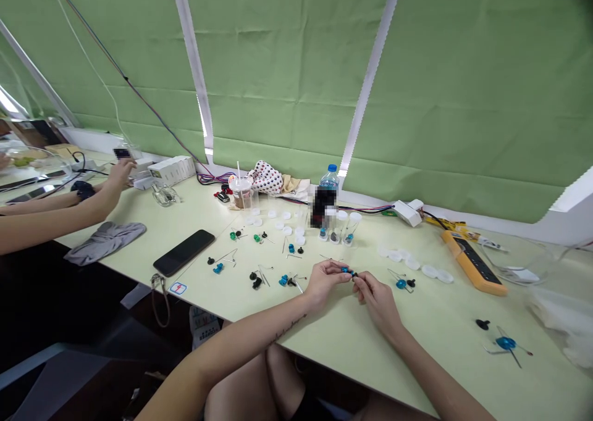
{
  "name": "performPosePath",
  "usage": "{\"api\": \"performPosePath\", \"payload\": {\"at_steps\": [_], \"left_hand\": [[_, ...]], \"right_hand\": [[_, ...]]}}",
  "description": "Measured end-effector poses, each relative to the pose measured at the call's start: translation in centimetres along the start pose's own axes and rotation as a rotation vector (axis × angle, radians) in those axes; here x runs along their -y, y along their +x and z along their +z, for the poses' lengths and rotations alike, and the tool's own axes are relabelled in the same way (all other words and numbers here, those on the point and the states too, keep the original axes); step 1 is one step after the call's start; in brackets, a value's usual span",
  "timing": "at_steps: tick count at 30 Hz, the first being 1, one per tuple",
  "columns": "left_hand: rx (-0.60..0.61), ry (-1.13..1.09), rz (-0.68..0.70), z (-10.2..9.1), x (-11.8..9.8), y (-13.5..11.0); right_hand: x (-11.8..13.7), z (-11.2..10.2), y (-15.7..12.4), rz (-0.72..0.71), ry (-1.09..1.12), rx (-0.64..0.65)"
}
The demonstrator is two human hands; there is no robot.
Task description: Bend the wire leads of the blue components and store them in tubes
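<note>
My left hand (323,283) pinches a small blue plastic part (346,271) above the table. Close against it, my right hand (376,296) has thumb and fingers closed on a small black part (355,275). The two parts meet between my fingertips; whether they are joined I cannot tell. Left of my hands lies a blue piece (283,280) with a black knob-like piece (291,281) and thin metal rods. To the right rests another blue piece (401,283), beside a black disc with a stem (411,283) and bent rods.
Clear plastic tubes (348,236) holding parts stand beyond my hands, near several white caps (430,271). A phone (184,252) lies left, an orange power strip (473,263) right. A drink cup (242,192) stands at the back. Another person's arm (83,205) reaches in at far left.
</note>
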State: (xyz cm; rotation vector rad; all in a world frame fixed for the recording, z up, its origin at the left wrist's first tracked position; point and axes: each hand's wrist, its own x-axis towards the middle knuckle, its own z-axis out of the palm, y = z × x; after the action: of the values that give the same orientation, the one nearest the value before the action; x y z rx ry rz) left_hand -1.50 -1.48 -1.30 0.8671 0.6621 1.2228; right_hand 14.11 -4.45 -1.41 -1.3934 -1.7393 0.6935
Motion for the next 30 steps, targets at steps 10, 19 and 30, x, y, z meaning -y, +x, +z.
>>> {"api": "performPosePath", "payload": {"at_steps": [10, 19, 30], "left_hand": [[-0.006, 0.023, 0.010, -0.21, 0.14, 0.11], [0.012, 0.053, 0.026, -0.30, 0.19, 0.18], [0.022, 0.041, 0.038, -0.01, -0.28, -0.07]], "right_hand": [[0.20, 0.17, 0.03, -0.011, 0.056, -0.086], [-0.06, 0.27, -0.05, -0.013, 0.046, -0.066], [0.21, 0.15, -0.16, -0.011, 0.044, -0.024]]}}
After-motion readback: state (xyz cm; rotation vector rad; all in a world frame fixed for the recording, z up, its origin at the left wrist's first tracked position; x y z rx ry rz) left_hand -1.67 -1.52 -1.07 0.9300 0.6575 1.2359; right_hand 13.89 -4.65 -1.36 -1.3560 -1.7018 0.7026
